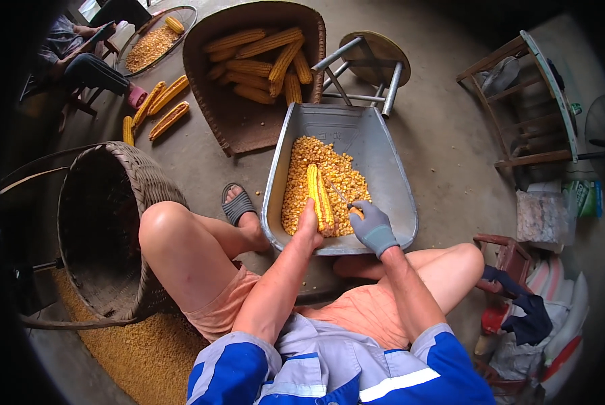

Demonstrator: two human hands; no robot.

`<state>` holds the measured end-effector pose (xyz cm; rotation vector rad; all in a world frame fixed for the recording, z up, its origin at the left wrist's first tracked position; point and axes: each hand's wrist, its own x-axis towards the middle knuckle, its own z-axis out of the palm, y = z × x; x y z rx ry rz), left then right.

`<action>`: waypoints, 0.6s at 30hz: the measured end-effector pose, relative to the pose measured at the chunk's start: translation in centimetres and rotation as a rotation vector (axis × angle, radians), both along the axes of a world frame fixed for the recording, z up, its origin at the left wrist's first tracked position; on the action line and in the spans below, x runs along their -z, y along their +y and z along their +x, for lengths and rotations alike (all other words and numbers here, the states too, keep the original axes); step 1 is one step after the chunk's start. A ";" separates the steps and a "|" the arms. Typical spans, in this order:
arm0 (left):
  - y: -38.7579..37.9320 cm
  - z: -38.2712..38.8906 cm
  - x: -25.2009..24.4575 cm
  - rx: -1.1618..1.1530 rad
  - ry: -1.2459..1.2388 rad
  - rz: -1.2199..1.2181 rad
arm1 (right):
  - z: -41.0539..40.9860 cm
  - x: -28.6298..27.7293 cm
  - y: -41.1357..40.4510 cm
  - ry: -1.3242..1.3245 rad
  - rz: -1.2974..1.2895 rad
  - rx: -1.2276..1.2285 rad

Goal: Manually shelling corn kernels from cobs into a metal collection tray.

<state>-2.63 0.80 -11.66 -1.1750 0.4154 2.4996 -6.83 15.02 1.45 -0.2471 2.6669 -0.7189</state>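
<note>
My bare left hand grips the lower end of an ear of corn, which points away from me over a grey metal tub. A dark groove runs along the ear where kernels are gone. My right hand, in a grey glove, is closed on the handle of a screwdriver-like tool. Its thin metal shaft points up and left toward the ear; whether the tip touches it I cannot tell. Loose yellow kernels lie heaped in the left and middle of the tub.
Beyond the tub, a woven basket holds several ears. An upturned round stool lies beside it. Partly stripped ears are on the floor. A wicker basket lies tipped at left, near spread kernels. A person sits at far left.
</note>
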 end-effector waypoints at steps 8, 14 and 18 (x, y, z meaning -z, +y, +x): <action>0.2 -0.2 -1.3 -0.005 -0.049 -0.127 | 8.1 -5.8 2.6 0.159 -0.168 -0.113; -0.4 0.0 -1.8 0.033 -0.076 -0.162 | 12.5 -9.0 3.3 0.114 -0.129 -0.106; 0.1 -0.2 -3.2 0.028 -0.063 -0.162 | 13.6 -8.6 3.4 0.124 -0.056 -0.103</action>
